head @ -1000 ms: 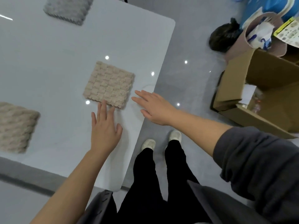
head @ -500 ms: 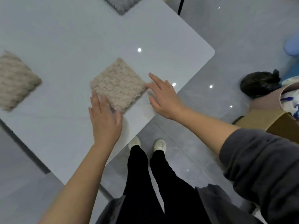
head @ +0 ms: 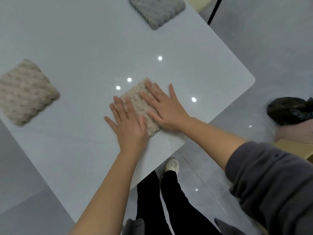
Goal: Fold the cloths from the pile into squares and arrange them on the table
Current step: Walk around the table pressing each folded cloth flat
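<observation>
left hand point(head: 128, 122) flat, fingers straight, gripping nothing | right hand point(head: 166, 109) likewise flat | both now press on the folded beige knobbly-textured square cloth point(head: 140, 102) near the corner of the glossy white bench point(head: 84, 48); half a second ago they touched only its edges | judgement: square being flattened, placement nearly complete

The left hand point(head: 128, 126) and right hand point(head: 166, 109) hide most of the beige cloth point(head: 134, 92); past their fingertips point(head: 149, 85), the grey cloth point(head: 157, 11) is cropped.
</observation>
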